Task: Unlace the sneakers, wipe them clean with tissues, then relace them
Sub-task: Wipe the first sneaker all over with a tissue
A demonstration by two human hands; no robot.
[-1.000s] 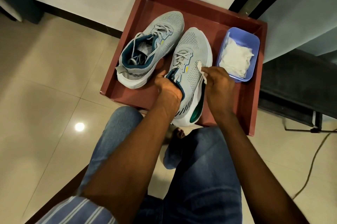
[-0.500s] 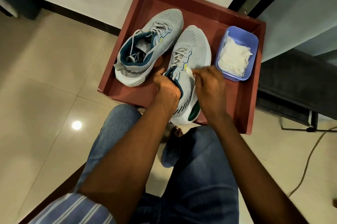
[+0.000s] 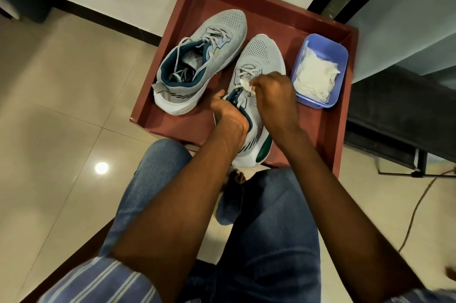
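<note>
Two grey sneakers with teal collars stand in a red-brown tray (image 3: 333, 130). The left sneaker (image 3: 222, 39) rests free, its laces loose. The right sneaker (image 3: 261, 56) is tilted, heel toward me. My left hand (image 3: 228, 113) grips its collar at the opening. My right hand (image 3: 276, 98) pinches a small white tissue (image 3: 246, 84) against the tongue and laces. The sneaker's middle is hidden under both hands.
A blue plastic tub (image 3: 340, 56) holding white tissues sits in the tray's right side. A white wall with dark skirting runs behind. A dark stand and a cable (image 3: 417, 206) lie on the tiled floor at right. My jeans-clad knees are just below the tray.
My right hand with the tissue has moved from the sneaker's right side leftward onto the tongue and laces. My left hand keeps its hold on the collar.
</note>
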